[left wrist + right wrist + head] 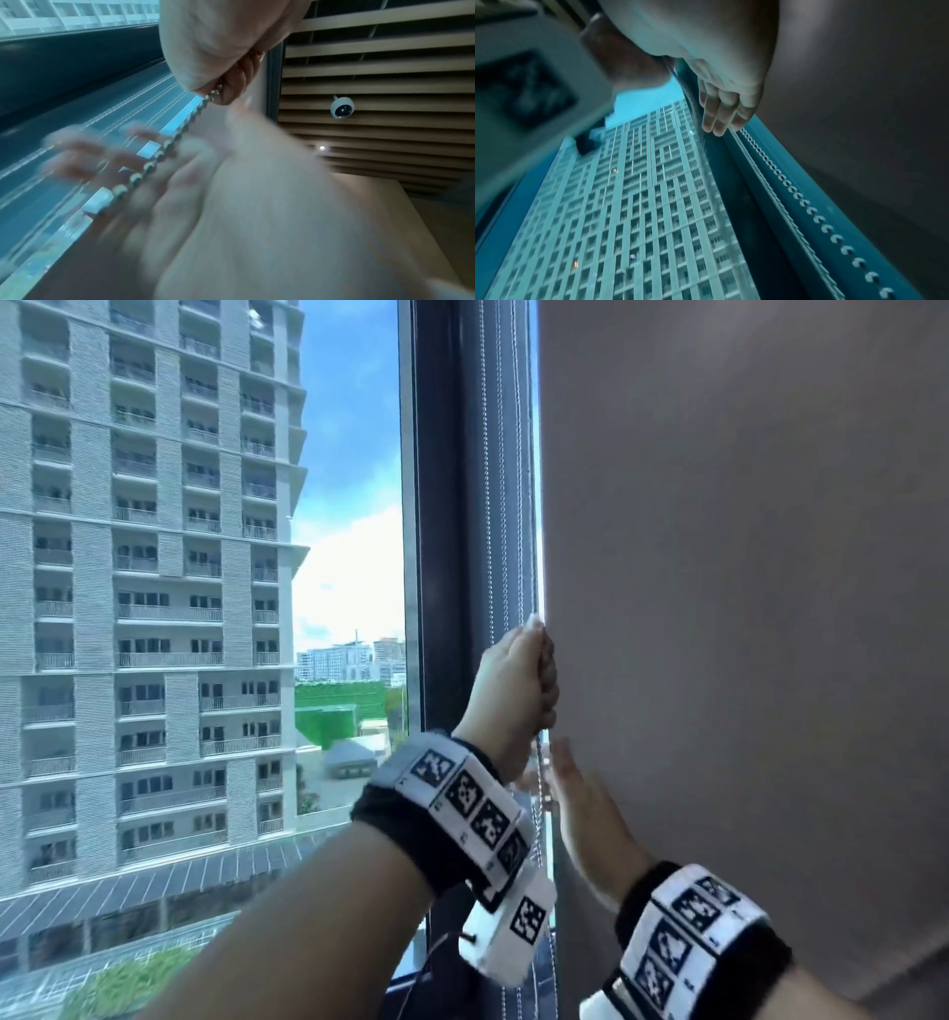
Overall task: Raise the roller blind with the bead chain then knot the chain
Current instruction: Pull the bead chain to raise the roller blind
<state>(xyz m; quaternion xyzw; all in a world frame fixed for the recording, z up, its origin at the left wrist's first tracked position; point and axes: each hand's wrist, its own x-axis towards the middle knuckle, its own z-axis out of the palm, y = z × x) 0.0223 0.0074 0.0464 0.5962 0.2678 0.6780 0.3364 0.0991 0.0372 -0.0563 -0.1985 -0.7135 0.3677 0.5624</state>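
The beige roller blind hangs down over the right half of the window. My left hand is raised beside its left edge, fist curled round the metal bead chain, which hangs out below the fist. In the left wrist view the left hand grips the bead chain running down past the blurred right hand. My right hand is just below the left, fingers straight and holding nothing. In the right wrist view the right hand lies next to the blind, beside the bead chain.
A dark window frame stands left of the blind, with further chain strands hanging in front of it. Through the glass is a tall apartment block. Overhead are a slatted ceiling and a round white camera.
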